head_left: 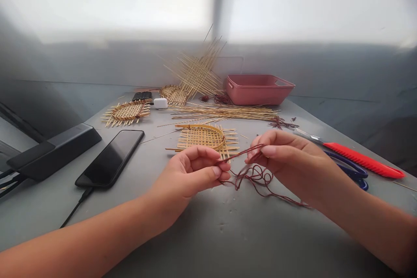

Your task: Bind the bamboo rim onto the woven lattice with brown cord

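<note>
A dark red cord (243,153) stretches between my two hands above the grey table. My left hand (195,169) pinches it between thumb and fingertips. On the other side my right hand (286,152) grips the cord the same way, a little higher. Loose coils of the cord hang and lie below and between the hands, with a tail running right under my right forearm. Just behind my left hand lies a woven bamboo piece (200,137) with a curved strip around part of it; my hand hides its front edge.
Left are a phone (110,158) on a cable and a black power strip (55,152). Behind lie bamboo strips (224,112), other woven pieces (128,112), a white case (160,103) and a pink basket (259,91). Right are a red-handled cutter (365,159) and blue-handled scissors (350,165).
</note>
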Action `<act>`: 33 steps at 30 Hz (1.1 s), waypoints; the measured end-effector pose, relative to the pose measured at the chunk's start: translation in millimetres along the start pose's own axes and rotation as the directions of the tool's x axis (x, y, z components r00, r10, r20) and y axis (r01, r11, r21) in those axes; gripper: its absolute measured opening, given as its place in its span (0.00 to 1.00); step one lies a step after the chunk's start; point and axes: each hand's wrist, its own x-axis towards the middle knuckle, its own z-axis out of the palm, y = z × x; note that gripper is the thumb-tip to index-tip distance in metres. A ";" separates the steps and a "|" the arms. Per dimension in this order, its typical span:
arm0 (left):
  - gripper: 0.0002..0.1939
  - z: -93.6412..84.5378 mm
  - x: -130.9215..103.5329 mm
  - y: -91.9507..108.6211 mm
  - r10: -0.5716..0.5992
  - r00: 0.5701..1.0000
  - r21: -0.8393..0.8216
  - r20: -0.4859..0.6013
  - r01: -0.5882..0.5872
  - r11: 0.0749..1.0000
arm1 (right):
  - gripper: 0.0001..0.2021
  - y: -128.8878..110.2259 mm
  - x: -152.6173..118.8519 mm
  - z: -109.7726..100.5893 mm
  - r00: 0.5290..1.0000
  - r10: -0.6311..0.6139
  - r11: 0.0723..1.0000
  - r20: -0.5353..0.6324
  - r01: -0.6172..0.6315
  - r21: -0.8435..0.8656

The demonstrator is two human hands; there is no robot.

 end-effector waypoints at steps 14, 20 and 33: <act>0.06 -0.2 -0.4 4.2 -0.005 1.000 -0.047 -0.005 0.004 0.999 | 0.10 8.7 4.3 4.7 0.970 0.121 0.943 0.211 -0.178 0.280; 0.11 1.3 -3.0 6.7 -0.065 0.996 0.020 0.056 0.064 0.998 | 0.13 10.6 7.0 2.0 0.990 0.099 0.980 0.104 -0.115 0.161; 0.15 -0.1 -4.6 0.2 -0.157 0.974 0.152 0.164 0.132 0.980 | 0.08 -6.0 1.8 1.0 0.991 -0.124 0.992 0.046 0.122 0.038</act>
